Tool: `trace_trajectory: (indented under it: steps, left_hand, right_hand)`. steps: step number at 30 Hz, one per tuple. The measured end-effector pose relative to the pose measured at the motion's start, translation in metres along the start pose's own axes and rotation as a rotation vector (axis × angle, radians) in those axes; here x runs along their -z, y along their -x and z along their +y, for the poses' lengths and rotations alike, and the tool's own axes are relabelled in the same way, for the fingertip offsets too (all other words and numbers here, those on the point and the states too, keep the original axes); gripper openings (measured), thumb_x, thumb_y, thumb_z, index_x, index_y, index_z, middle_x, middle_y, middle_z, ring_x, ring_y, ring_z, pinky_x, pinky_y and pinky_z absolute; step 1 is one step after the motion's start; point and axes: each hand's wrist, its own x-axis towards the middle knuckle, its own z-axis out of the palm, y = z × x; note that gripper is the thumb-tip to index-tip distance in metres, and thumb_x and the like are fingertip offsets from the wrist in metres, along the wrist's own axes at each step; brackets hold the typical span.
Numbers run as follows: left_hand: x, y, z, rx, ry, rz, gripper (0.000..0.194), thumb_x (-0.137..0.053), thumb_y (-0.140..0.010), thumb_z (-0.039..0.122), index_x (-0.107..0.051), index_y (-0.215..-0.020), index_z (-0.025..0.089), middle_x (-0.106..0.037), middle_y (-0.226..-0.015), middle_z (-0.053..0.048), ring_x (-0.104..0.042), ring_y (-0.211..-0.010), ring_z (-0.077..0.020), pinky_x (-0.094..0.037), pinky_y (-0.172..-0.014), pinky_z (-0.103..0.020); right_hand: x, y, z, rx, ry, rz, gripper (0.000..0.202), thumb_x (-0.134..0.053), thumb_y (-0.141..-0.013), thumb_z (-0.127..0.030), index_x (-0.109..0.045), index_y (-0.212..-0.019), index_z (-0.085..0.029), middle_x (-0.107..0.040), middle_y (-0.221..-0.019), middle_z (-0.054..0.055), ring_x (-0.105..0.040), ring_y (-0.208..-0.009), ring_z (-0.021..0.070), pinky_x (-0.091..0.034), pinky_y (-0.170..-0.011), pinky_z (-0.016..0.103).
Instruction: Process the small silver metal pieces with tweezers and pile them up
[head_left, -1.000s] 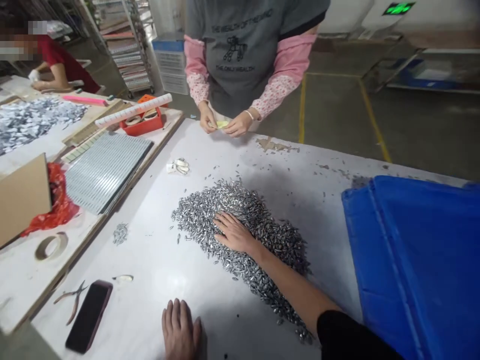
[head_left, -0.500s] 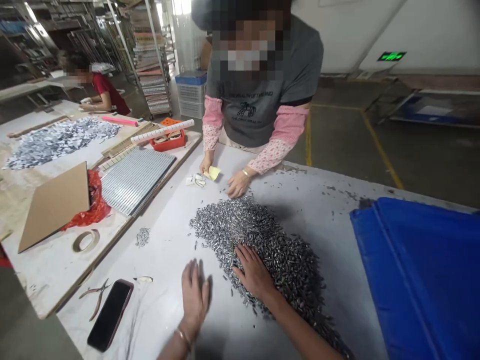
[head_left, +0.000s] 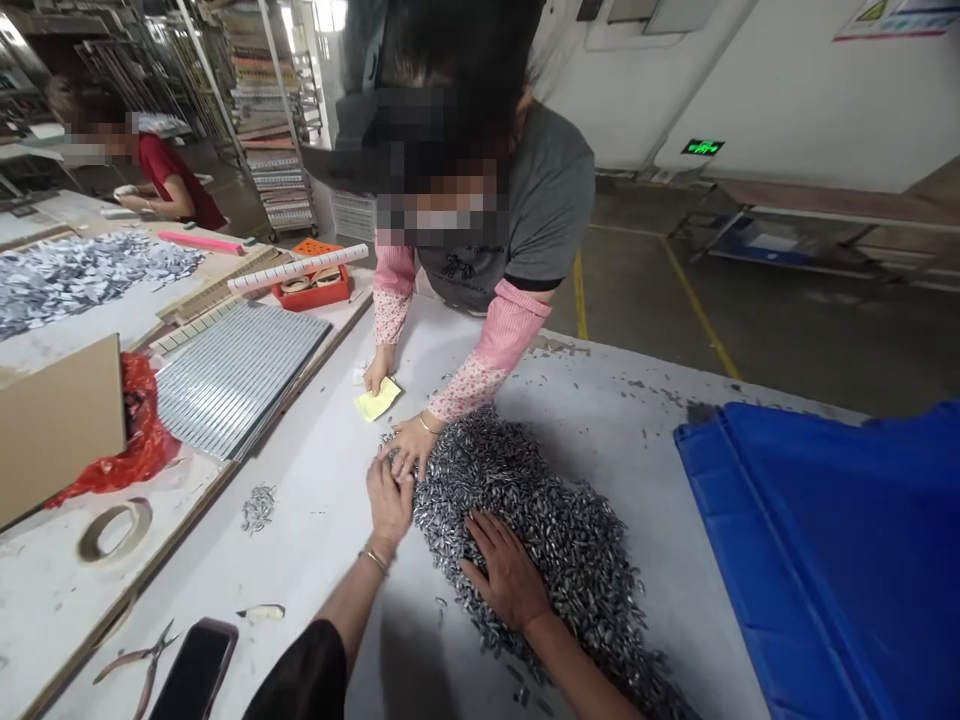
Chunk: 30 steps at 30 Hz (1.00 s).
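A large heap of small, shiny, dark-grey oval pieces (head_left: 577, 540) spreads across the white table (head_left: 300, 560). My right hand (head_left: 510, 575) lies on the heap's near left side, palm down, fingers stretched out. At the heap's upper left edge is my left hand (head_left: 391, 503), its fingers extended and close to a co-worker's hand (head_left: 412, 445); whether the two touch I cannot tell. The co-worker's other hand holds a yellow slip of paper (head_left: 378, 399) above the table.
Folded blue sheeting (head_left: 817, 540) covers the table's right side. At lower left lie pliers (head_left: 142, 660), a phone (head_left: 195, 670) and a small cutter (head_left: 262, 611). The left board carries a tape roll (head_left: 112, 530), a ridged metallic panel (head_left: 240, 370) and a red box (head_left: 315, 290).
My left hand has moved forward to the heap's edge. The co-worker has leaned in, bringing one hand onto the heap's left edge and the yellow paper nearer. My right hand stays on the heap.
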Motion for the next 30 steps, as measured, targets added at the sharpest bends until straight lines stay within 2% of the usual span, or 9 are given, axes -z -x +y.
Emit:
trace_trajectory:
  steps: [3,6,9,12,18,22,25,28,30]
  left_hand:
    - [-0.006,0.039,0.028,0.074,0.002,0.012,0.067,-0.044,-0.101,0.041,-0.026,-0.154,0.004,-0.035,-0.156,-0.032,-0.027,-0.151,-0.0390,-0.034,-0.114,-0.066]
    - [-0.004,0.065,0.045,0.102,0.041,-0.108,0.074,-0.049,-0.099,0.040,-0.018,-0.160,0.010,-0.029,-0.163,-0.026,-0.020,-0.155,-0.0370,-0.030,-0.118,-0.065]
    - [0.011,0.078,0.054,0.067,0.023,-0.267,0.070,-0.047,-0.099,0.042,-0.026,-0.159,0.012,-0.029,-0.164,-0.023,-0.022,-0.154,-0.0381,-0.030,-0.119,-0.064]
    - [0.039,0.084,0.063,-0.007,-0.040,-0.374,0.066,-0.048,-0.098,0.046,-0.038,-0.155,0.014,-0.033,-0.164,-0.020,-0.024,-0.153,-0.0402,-0.027,-0.119,-0.066]
    - [0.108,0.123,0.073,0.009,-0.115,-0.323,0.061,-0.049,-0.098,0.038,-0.040,-0.155,0.021,-0.032,-0.166,-0.015,-0.023,-0.154,-0.0357,-0.027,-0.119,-0.063]
    - [0.160,0.170,0.061,0.191,-0.120,-0.295,0.059,-0.044,-0.099,0.040,-0.041,-0.155,0.023,-0.036,-0.164,-0.015,-0.032,-0.151,-0.0341,-0.032,-0.117,-0.061]
    - [0.210,0.211,0.046,0.366,-0.157,-0.258,0.059,-0.039,-0.097,0.044,-0.049,-0.150,0.020,-0.043,-0.160,-0.016,-0.039,-0.147,-0.0353,-0.035,-0.117,-0.060]
    - [0.270,0.261,0.035,0.502,-0.217,-0.219,0.059,-0.039,-0.092,0.047,-0.056,-0.144,0.026,-0.049,-0.156,-0.010,-0.044,-0.145,-0.0343,-0.035,-0.118,-0.055]
    - [0.312,0.301,0.032,0.575,-0.255,-0.245,0.059,-0.038,-0.090,0.045,-0.057,-0.142,0.026,-0.052,-0.154,-0.008,-0.045,-0.144,-0.0330,-0.036,-0.118,-0.053]
  right_hand:
    - [-0.006,0.001,0.002,-0.002,0.001,-0.008,0.059,-0.045,-0.102,-0.049,-0.050,-0.150,-0.017,-0.046,-0.157,0.012,-0.040,-0.145,0.0312,-0.038,-0.118,0.049]
    - [-0.014,0.002,0.006,-0.023,0.019,-0.035,0.061,-0.041,-0.102,-0.052,-0.047,-0.153,-0.019,-0.043,-0.159,0.010,-0.038,-0.147,0.0310,-0.038,-0.117,0.049]
    - [-0.021,0.000,0.009,-0.053,0.041,-0.075,0.062,-0.037,-0.103,-0.054,-0.046,-0.153,-0.019,-0.043,-0.160,0.010,-0.039,-0.146,0.0309,-0.039,-0.116,0.049]
    - [-0.019,-0.001,0.005,-0.076,0.066,-0.098,0.067,-0.036,-0.102,-0.059,-0.046,-0.154,-0.018,-0.044,-0.158,0.013,-0.042,-0.144,0.0320,-0.038,-0.117,0.051]
    - [0.006,0.035,-0.041,-0.177,0.060,0.025,0.072,-0.040,-0.100,-0.058,-0.026,-0.162,-0.024,-0.035,-0.163,0.013,-0.039,-0.146,0.0346,-0.034,-0.119,0.053]
    - [0.011,0.094,-0.075,-0.154,0.004,0.042,0.079,-0.045,-0.098,-0.054,-0.003,-0.163,-0.041,-0.039,-0.162,0.006,-0.045,-0.142,0.0375,-0.042,-0.116,0.052]
    - [0.007,0.151,-0.081,-0.074,-0.024,0.093,0.086,-0.049,-0.093,-0.046,0.008,-0.158,-0.049,-0.047,-0.157,0.000,-0.053,-0.135,0.0380,-0.052,-0.107,0.052]
    - [0.012,0.217,-0.070,-0.045,-0.039,0.087,0.087,-0.053,-0.090,-0.043,0.000,-0.158,-0.050,-0.055,-0.150,0.002,-0.059,-0.130,0.0366,-0.057,-0.100,0.050]
    - [0.025,0.266,-0.057,-0.055,-0.029,-0.019,0.074,-0.055,-0.088,-0.046,-0.029,-0.157,-0.047,-0.058,-0.147,0.005,-0.059,-0.129,0.0371,-0.055,-0.103,0.053]
